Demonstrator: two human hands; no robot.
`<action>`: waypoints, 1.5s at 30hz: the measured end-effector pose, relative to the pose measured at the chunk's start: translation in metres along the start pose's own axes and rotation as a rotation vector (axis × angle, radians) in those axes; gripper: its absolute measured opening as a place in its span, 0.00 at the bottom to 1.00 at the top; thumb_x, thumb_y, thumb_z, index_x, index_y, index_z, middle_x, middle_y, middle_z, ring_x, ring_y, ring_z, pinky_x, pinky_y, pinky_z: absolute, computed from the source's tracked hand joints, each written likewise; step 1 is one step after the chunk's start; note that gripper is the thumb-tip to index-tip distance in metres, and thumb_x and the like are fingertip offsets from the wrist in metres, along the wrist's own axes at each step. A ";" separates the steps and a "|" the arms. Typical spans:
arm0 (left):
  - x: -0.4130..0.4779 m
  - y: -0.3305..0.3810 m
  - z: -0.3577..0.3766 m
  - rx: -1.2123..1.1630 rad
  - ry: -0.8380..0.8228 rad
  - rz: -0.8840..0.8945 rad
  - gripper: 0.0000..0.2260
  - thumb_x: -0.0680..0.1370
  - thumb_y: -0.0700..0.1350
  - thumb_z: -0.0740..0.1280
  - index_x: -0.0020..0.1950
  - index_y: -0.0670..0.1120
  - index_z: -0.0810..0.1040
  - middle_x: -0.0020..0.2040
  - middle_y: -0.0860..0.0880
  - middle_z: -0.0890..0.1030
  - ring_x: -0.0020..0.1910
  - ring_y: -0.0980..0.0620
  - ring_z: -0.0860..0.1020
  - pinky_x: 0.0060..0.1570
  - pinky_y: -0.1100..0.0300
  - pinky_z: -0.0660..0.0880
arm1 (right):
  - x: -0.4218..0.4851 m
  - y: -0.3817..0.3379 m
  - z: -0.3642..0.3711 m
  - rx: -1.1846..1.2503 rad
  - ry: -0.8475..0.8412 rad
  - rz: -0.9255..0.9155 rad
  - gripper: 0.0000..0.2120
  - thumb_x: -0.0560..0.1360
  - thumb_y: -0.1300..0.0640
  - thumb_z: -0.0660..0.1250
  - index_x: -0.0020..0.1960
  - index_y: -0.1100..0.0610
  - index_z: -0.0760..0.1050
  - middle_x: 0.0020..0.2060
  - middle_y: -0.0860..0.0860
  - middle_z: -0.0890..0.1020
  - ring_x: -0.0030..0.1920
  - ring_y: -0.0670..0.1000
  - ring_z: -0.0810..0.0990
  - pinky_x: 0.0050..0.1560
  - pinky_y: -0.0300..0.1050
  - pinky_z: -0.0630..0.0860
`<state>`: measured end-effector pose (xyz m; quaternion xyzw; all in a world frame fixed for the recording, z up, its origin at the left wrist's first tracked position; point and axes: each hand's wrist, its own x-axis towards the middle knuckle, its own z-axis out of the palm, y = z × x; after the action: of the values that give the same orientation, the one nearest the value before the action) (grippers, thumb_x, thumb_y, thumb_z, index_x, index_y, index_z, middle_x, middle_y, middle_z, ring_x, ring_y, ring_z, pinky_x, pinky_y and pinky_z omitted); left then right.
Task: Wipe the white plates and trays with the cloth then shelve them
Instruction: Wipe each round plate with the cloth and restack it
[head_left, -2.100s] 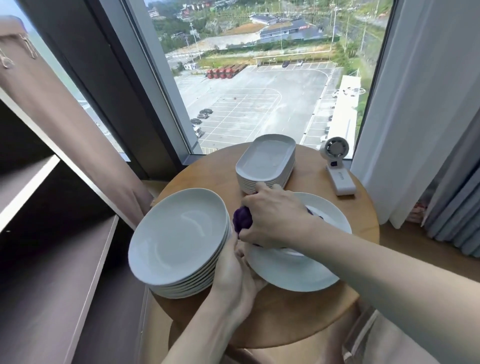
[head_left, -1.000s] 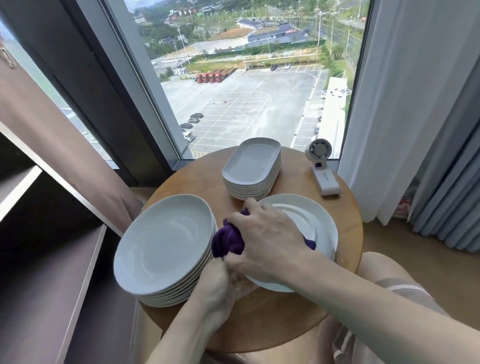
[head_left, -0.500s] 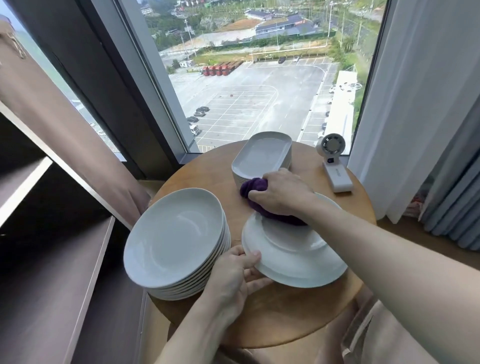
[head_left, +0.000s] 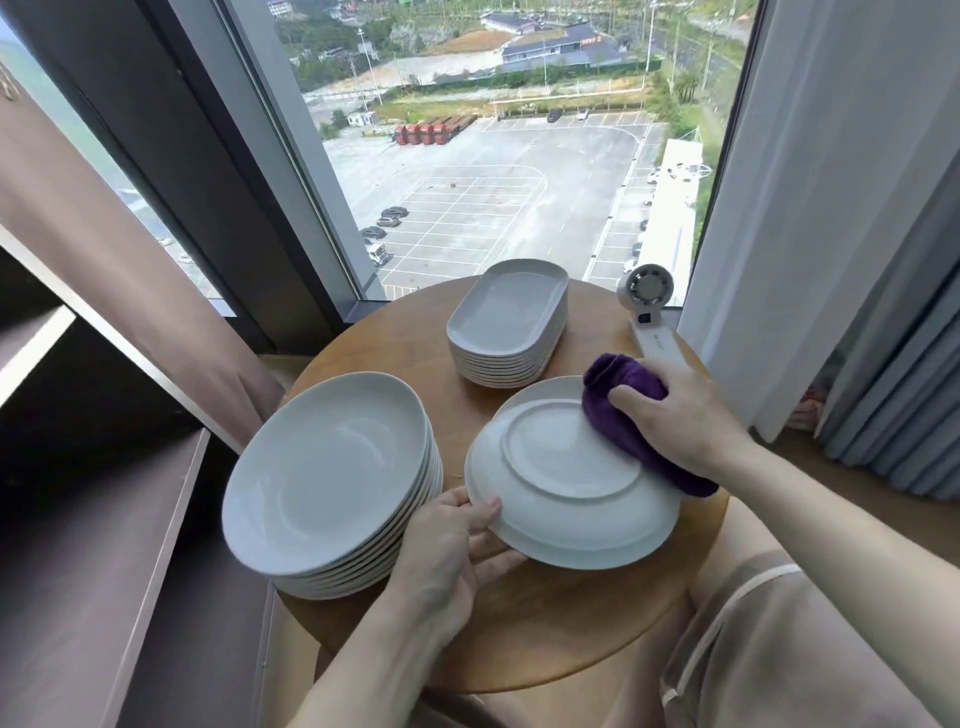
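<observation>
On the round table (head_left: 519, 634), an upside-down plate (head_left: 566, 499) lies between the plate stack (head_left: 327, 483) and the right hand (head_left: 680, 415). That hand grips the purple cloth (head_left: 623, 400) against its far right rim. The left hand (head_left: 447, 551) pinches its near left edge.

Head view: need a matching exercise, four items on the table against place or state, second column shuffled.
1. cloth
2. plate stack
3. tray stack
4. lone plate

A. upside down, rim pinched by the left hand
B. far side of the table, by the window
C. gripped by the right hand
D. table's left edge, next to the shelf

Pairs: 1-C, 2-D, 3-B, 4-A
</observation>
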<state>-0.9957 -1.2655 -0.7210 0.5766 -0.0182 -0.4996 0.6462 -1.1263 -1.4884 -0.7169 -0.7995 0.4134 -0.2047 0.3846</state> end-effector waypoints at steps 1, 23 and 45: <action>0.000 0.000 0.000 0.004 0.001 -0.002 0.10 0.80 0.35 0.66 0.61 0.39 0.79 0.47 0.43 0.87 0.40 0.47 0.86 0.34 0.55 0.82 | -0.008 0.003 -0.001 0.030 0.035 -0.002 0.15 0.68 0.39 0.62 0.39 0.50 0.76 0.37 0.49 0.81 0.41 0.53 0.79 0.41 0.51 0.74; 0.004 -0.008 -0.002 0.119 -0.012 0.025 0.12 0.78 0.32 0.65 0.58 0.40 0.82 0.46 0.40 0.86 0.37 0.48 0.83 0.35 0.57 0.81 | -0.127 -0.039 0.055 -0.241 0.089 -0.451 0.31 0.65 0.37 0.68 0.66 0.46 0.80 0.59 0.48 0.77 0.55 0.54 0.79 0.53 0.53 0.80; 0.005 -0.006 0.001 0.022 -0.010 0.034 0.10 0.79 0.37 0.70 0.60 0.38 0.78 0.51 0.41 0.87 0.45 0.44 0.86 0.39 0.54 0.83 | 0.005 -0.046 0.024 -0.453 -0.020 -0.087 0.28 0.72 0.35 0.66 0.69 0.46 0.73 0.61 0.53 0.73 0.61 0.60 0.74 0.60 0.54 0.75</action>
<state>-0.9972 -1.2685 -0.7285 0.5806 -0.0366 -0.4913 0.6482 -1.0852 -1.4653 -0.6954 -0.8845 0.4102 -0.1149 0.1903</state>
